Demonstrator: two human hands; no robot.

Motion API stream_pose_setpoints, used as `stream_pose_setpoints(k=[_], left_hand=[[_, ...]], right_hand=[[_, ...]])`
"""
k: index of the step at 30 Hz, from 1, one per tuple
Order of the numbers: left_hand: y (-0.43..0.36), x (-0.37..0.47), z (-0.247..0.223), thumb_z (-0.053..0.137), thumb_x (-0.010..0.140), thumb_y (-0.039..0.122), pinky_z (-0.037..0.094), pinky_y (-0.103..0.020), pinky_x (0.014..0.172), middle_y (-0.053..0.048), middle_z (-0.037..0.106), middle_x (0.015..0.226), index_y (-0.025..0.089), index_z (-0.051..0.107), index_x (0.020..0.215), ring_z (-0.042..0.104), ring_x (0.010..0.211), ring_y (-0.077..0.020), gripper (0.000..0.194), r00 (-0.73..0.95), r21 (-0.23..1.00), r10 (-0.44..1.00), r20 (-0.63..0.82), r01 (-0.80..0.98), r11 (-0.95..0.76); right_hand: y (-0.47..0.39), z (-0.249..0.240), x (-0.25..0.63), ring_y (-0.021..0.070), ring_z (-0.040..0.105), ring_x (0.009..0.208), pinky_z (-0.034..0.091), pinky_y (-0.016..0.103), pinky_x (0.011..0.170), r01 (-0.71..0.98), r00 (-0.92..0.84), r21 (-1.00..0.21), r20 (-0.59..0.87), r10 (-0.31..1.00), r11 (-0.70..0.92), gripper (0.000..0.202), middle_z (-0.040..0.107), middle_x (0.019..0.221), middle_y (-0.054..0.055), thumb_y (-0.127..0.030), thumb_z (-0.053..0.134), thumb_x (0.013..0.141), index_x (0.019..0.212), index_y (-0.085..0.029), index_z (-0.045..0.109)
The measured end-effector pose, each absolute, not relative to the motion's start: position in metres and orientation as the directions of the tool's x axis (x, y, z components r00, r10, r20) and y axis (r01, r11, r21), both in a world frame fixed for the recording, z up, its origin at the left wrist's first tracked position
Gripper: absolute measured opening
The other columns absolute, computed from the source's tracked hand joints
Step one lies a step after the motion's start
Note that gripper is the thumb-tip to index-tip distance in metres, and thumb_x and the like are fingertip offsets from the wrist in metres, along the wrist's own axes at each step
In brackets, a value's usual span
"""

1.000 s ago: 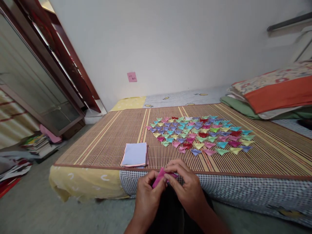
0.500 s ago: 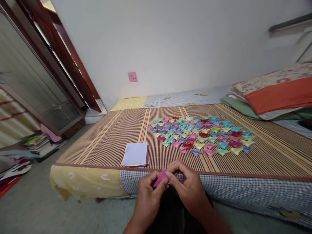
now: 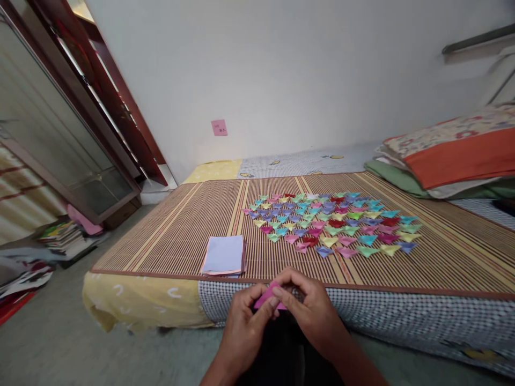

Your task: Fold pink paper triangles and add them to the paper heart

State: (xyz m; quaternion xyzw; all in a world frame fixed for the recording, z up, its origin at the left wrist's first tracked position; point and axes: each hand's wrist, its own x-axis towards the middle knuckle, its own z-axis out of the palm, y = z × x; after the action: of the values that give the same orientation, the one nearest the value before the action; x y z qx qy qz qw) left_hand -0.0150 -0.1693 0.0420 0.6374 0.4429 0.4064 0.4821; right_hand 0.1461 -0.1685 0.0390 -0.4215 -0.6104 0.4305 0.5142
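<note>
A folded piece of pink paper (image 3: 265, 296) is pinched between both hands, just off the front edge of the bed. My left hand (image 3: 246, 321) grips its left side with thumb and fingers. My right hand (image 3: 308, 300) has its thumb pressed on the paper near the middle, its fingers curled behind. Fingers cover much of the paper's right part. Left of the hands, on the mat, lies a stack of square paper sheets (image 3: 223, 255), pale lavender on top. Beyond the hands, rows of small folded paper shapes (image 3: 330, 223) in many colours are spread out.
A striped bamboo mat (image 3: 169, 230) covers the bed. Folded bedding (image 3: 454, 150) is piled at the back right. On the white wall is a pink note (image 3: 219, 127). Books (image 3: 60, 236) stand on the left, near a glass-panelled door (image 3: 72, 128).
The pink paper now lies lower and flatter between my fingers; its upward point has dropped. My right hand has shifted slightly down. The stack and the rows of shapes stay put.
</note>
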Motion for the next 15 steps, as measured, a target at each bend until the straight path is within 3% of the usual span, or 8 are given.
stream_pose_setpoints(k=[10,15], left_hand=[[-0.1708,-0.0151,0.0443,0.06,0.095,0.049,0.034,-0.024,0.06,0.001,0.053,0.063,0.017,0.059,0.066,0.047,0.063,-0.0134,0.044,0.318,0.958,0.944,0.082,0.237,-0.163],[-0.1654,-0.0133,0.0354,0.078,0.079,0.051,0.043,-0.024,0.058,-0.002,0.065,0.059,0.016,0.066,0.071,0.057,0.056,-0.0145,0.038,0.241,0.997,0.967,-0.08,0.032,0.074]], right_hand=[[-0.1703,0.0382,0.1452,0.0167,0.059,0.069,0.046,0.027,0.065,0.103,-0.112,-0.96,0.25,0.962,0.261,0.017,0.063,0.072,0.0,-0.03,0.061,0.092,0.08,-0.02,0.067],[-0.1686,0.0368,0.1463,0.0161,0.057,0.067,0.045,0.026,0.064,0.109,0.008,-0.954,0.281,0.96,0.278,0.022,0.06,0.07,-0.001,-0.034,0.06,0.093,0.076,-0.02,0.062]])
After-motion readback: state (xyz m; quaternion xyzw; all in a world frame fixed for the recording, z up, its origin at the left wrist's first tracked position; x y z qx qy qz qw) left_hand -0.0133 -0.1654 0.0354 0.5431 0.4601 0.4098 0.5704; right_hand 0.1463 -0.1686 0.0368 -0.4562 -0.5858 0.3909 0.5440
